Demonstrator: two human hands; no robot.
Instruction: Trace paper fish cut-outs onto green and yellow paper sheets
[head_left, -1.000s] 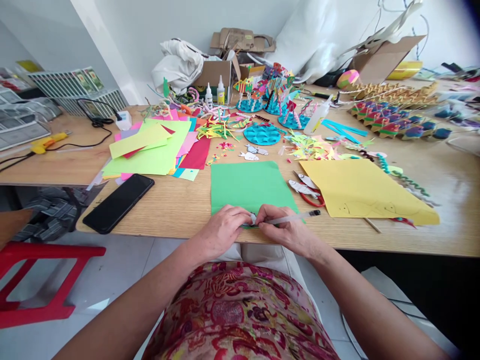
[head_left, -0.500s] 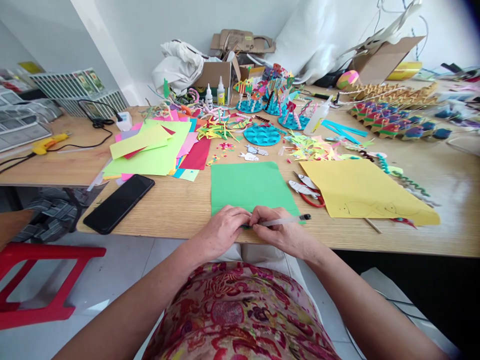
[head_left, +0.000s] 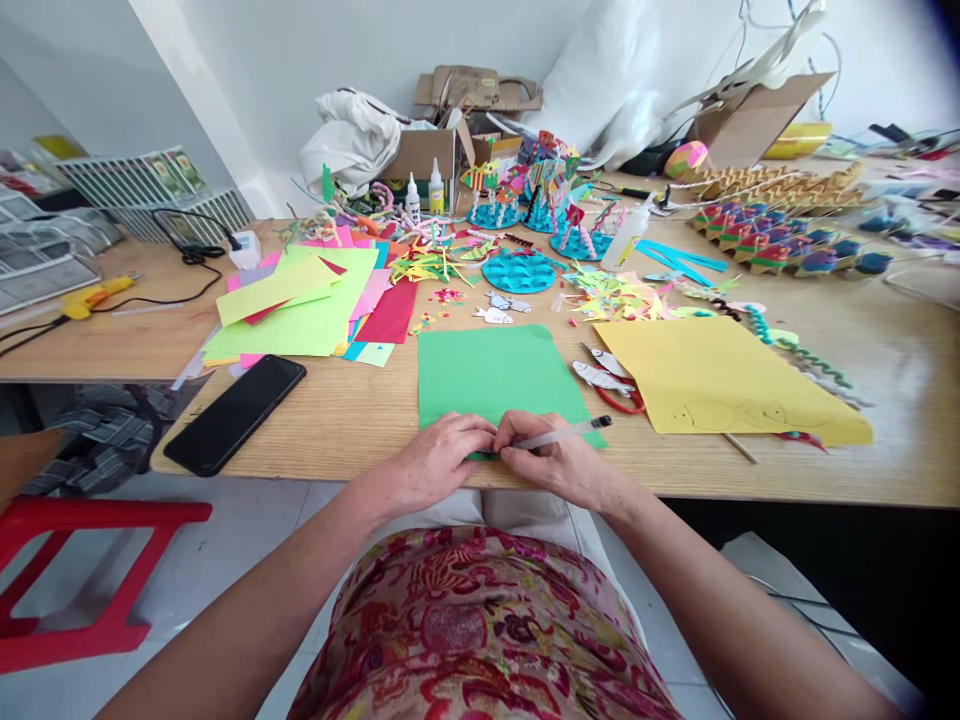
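A green sheet of paper (head_left: 491, 370) lies near the table's front edge. My right hand (head_left: 555, 470) is closed round a pen (head_left: 566, 433) with a clear barrel and black end. The pen slants up to the right, its tip hidden by my fingers over the sheet's lower edge. Beside it, my left hand (head_left: 435, 462) rests on the same edge, fingers together and bent down. Between the hands a small pale and dark bit shows; its kind is hidden. White fish cutouts (head_left: 600, 377) lie on red-handled scissors (head_left: 621, 404) right of the sheet.
A yellow sheet (head_left: 712, 370) with pencilled fish outlines lies at right, a black phone (head_left: 235, 415) at left. Coloured papers (head_left: 300, 325), a blue disc (head_left: 519, 271), paper scraps (head_left: 619, 292) and glue bottles (head_left: 628, 236) stand or lie behind. A red stool (head_left: 97, 515) is at lower left.
The view has shifted slightly. The pen's upper end leans a little higher, while both hands stay at the green sheet's lower edge.
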